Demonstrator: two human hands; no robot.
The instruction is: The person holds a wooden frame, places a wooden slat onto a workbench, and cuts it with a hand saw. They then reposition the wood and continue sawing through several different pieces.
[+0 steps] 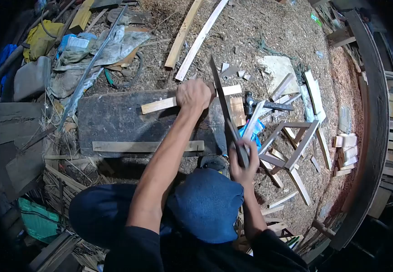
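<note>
My left hand point(194, 95) is closed around a short pale wooden strip point(158, 105), pressing it down near the far edge of a dark worn board point(115, 122). The strip sticks out on both sides of my fist. In my right hand point(244, 159) is the handle of a handsaw point(221, 93), its long narrow blade pointing away from me and crossing the strip just right of my left hand. A second thin wooden strip point(146, 147) lies along the near side of the board. To the right of the blade, a small wood block point(237, 111) sits at the board's end.
A hammer point(273, 106) lies right of the board, near a wooden frame point(291, 145) with legs. Two long strips point(201, 41) rest on the shavings-covered ground ahead. Cloths and a grey jerrycan point(32, 79) are at left; a heavy beam point(373, 90) stands at right.
</note>
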